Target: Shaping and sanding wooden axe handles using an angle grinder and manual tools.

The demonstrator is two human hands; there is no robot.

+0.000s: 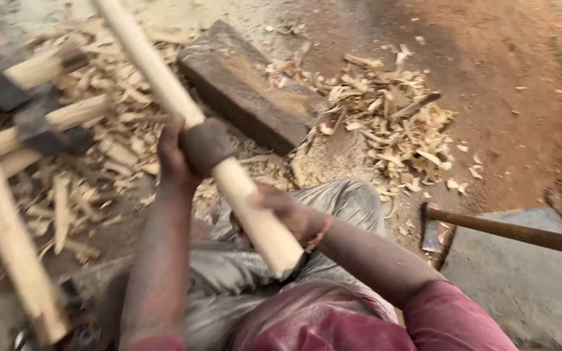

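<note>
A long pale wooden handle [164, 84] runs from the top left down toward my lap, its thick end near my knee. My left hand [173, 156] presses a dark piece of abrasive or cloth [204, 146] around the handle's middle. My right hand [291, 211] grips the handle lower down, close to its butt end. I am seated, grey trousers [346, 201] and a red shirt below.
Several finished hammers or axes with pale handles [40, 123] lie at the left. Wood shavings [391, 123] cover the dirt around a dark stone slab [248, 91]. An axe with a brown handle [508, 231] rests at the right beside a grey slab [528, 286].
</note>
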